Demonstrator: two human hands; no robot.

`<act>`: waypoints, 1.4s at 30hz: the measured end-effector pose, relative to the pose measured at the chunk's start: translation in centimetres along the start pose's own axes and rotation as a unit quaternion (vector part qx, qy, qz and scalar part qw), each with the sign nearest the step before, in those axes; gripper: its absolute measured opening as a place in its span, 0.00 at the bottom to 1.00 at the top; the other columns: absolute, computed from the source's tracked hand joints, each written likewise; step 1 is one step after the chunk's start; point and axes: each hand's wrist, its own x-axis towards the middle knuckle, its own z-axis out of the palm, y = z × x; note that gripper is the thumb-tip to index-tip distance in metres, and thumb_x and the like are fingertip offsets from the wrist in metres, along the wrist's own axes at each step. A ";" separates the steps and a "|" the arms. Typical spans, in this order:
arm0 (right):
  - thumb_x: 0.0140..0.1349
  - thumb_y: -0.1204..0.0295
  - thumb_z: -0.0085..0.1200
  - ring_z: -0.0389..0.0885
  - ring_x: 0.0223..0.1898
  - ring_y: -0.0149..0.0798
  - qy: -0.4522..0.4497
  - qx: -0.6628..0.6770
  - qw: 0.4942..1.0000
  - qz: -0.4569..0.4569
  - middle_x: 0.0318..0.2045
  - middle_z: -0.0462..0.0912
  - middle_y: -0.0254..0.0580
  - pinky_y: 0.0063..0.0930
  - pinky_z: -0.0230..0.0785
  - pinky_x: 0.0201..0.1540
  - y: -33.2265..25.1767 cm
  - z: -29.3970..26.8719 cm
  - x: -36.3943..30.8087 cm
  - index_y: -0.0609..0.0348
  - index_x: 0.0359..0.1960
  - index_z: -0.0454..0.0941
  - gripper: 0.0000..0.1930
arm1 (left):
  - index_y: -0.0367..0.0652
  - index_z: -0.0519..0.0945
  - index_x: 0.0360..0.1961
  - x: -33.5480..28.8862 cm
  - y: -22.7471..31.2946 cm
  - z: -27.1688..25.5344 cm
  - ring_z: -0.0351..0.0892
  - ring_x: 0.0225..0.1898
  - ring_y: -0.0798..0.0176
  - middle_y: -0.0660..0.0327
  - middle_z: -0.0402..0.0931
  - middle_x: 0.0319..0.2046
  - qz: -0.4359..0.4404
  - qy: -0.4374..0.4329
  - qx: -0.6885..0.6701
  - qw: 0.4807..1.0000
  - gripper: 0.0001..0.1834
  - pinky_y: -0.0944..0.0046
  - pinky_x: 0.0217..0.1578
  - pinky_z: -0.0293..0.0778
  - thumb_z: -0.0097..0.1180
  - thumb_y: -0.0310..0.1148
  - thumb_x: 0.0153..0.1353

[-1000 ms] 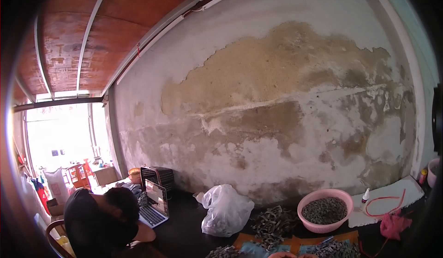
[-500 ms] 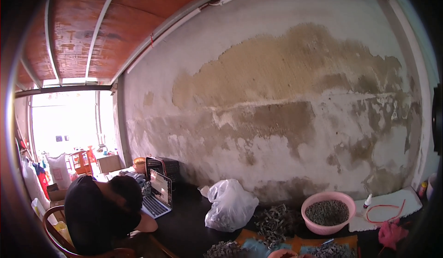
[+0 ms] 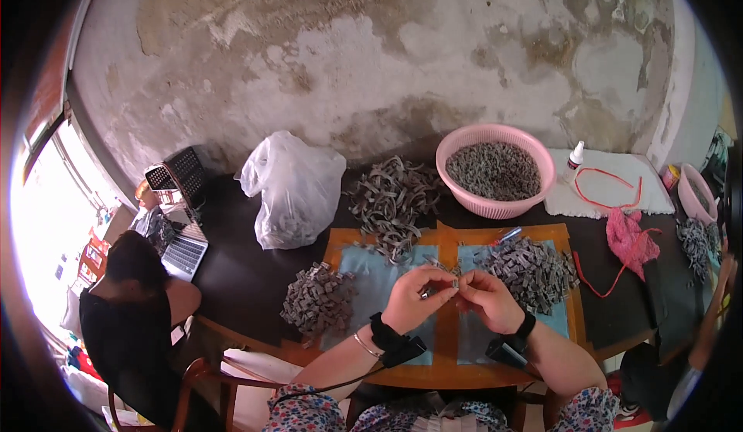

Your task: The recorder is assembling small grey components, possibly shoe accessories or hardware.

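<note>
My left hand [image 3: 420,299] and my right hand [image 3: 493,302] meet fingertip to fingertip above the mat, both closed in a pinch. What they pinch is too small and too covered by the fingers to name. Under them lies an orange-brown mat [image 3: 447,339] with light blue panels. On its left is a heap of small grey folded pieces [image 3: 319,299]. A similar heap of grey pieces [image 3: 534,273] lies to the right, close to my right hand. Beyond the hands, a tangle of grey strips [image 3: 393,200] spreads over the table.
A pink basket [image 3: 495,206] of small grey pieces stands behind the mat. Left of the strips sits a white plastic bag [image 3: 298,192]. A white bottle [image 3: 575,156], red cord [image 3: 607,200] and pink cloth [image 3: 631,239] lie right. A person [image 3: 128,324] sits left by a laptop [image 3: 184,256].
The view has tilted down from the wall and ceiling to the table. Both my hands and forearms now show fully, pinching together over the mat.
</note>
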 end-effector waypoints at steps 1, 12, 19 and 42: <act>0.63 0.69 0.49 0.70 0.27 0.25 0.008 0.002 1.000 0.006 0.26 0.74 0.31 0.18 0.63 0.31 0.0 -0.3 -0.1 0.56 0.32 0.71 0.05 | 0.36 0.77 0.36 0.1 -0.2 0.1 0.74 0.35 0.71 0.62 0.74 0.34 0.002 -0.001 -0.011 1.000 0.09 0.73 0.35 0.71 0.59 0.19 0.51; 0.62 0.72 0.50 0.71 0.29 0.25 0.017 -0.011 1.000 -0.016 0.27 0.74 0.31 0.19 0.64 0.33 0.5 -0.1 -0.9 0.57 0.33 0.71 0.04 | 0.35 0.76 0.35 -0.8 -0.1 0.0 0.74 0.36 0.70 0.61 0.74 0.35 -0.024 -0.003 0.019 1.000 0.10 0.73 0.37 0.71 0.58 0.17 0.50; 0.62 0.74 0.50 0.71 0.29 0.25 0.014 -0.014 0.999 -0.031 0.28 0.74 0.31 0.18 0.64 0.33 0.8 -0.4 -0.6 0.58 0.32 0.71 0.03 | 0.38 0.78 0.35 -0.5 -0.2 0.2 0.76 0.32 0.69 0.61 0.76 0.32 0.001 0.012 -0.050 0.999 0.09 0.71 0.34 0.73 0.60 0.24 0.51; 0.60 0.77 0.50 0.75 0.38 0.32 -0.062 0.135 0.988 -0.044 0.35 0.77 0.35 0.25 0.67 0.43 -0.2 -0.4 -0.9 0.59 0.39 0.74 0.07 | 0.35 0.74 0.37 -0.7 0.1 -0.5 0.73 0.37 0.68 0.60 0.72 0.36 -0.018 -0.038 -0.065 0.997 0.11 0.70 0.39 0.71 0.57 0.17 0.51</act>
